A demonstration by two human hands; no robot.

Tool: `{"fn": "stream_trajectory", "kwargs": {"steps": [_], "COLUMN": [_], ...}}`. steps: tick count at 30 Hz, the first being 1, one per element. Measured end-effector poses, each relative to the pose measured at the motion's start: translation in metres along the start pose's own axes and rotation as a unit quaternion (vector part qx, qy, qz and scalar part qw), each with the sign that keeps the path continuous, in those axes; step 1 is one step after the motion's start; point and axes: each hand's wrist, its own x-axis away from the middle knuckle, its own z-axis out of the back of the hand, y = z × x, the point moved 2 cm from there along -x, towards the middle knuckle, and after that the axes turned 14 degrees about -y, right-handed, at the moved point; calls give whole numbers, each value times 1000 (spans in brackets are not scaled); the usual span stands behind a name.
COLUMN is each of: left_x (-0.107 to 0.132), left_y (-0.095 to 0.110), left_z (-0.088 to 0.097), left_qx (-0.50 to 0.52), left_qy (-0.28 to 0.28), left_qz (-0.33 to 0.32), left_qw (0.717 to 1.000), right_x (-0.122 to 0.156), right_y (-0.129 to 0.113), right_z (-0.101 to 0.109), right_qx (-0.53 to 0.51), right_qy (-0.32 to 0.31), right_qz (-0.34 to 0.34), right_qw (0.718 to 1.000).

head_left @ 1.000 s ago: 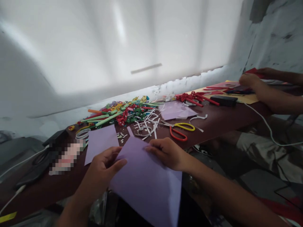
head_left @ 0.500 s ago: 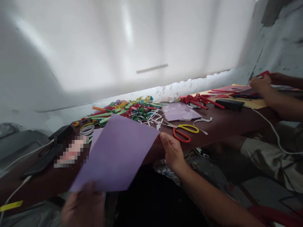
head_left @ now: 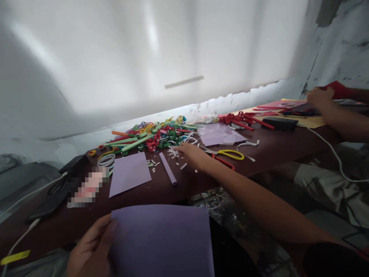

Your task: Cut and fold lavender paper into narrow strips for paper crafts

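My left hand (head_left: 93,246) grips the left edge of a purple paper sheet (head_left: 164,242), held low in front of me, off the table. Over the table, my right hand (head_left: 191,156) reaches to white paper scraps (head_left: 173,152). Its fingers look drawn together at the scraps; what they hold, if anything, is too small to make out. Between the hands lie a rolled purple paper tube (head_left: 168,169) and a lighter purple sheet (head_left: 131,173). Scissors (head_left: 230,154) with yellow and red handles lie right of my right hand.
Behind is a heap of coloured paper strips and tubes (head_left: 144,136). More purple paper (head_left: 220,134), red ribbon-like pieces (head_left: 235,120) and a black case (head_left: 280,124) lie rightward. A co-worker's hands (head_left: 321,96) hold red paper. A cable (head_left: 331,154) hangs over the edge.
The purple sheet has come down and toward me in my left hand. My right hand has let go of it and moved forward to the scraps. The tube and lighter sheet are now uncovered.
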Motion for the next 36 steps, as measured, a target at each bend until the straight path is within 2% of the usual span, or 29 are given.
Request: {"fn": "stream_trajectory", "kwargs": {"steps": [3,6,8,11,13,15,17,24,29,36], "left_x": [3,13,22,38,48,56,61,65,67,70], "left_y": [8,14,15,17,20,23,27,34,41,44], "left_z": [-16,-35,-48,-65,-72,-77,-80,-86,-93,-93], "left_qx": [-18,-24,0,35,48,59,57,45,29,-5], "left_qy": [37,66,45,10,-15,-49,-74,-119,-121,-115], "left_qz": [19,-14,-33,-40,-33,-24,-20,-19,-44,-54], "left_qw": [999,997,998,999,998,997,995,992,991,992], "right_x": [22,65,99,132,139,136,131,127,129,127], "right_y": [-15,-48,-77,-115,-129,-132,-130,-124,-126,-127], "right_z": [24,37,36,19,6,-3,-7,-3,1,2], "right_qx": [-21,-65,-176,-315,-375,-408,-424,-418,-422,-396], "right_qy": [65,133,185,108,45,19,21,32,12,30], "right_qz": [14,43,110,117,91,70,59,51,54,40], "right_qw": [998,988,961,936,922,910,903,907,905,917]}}
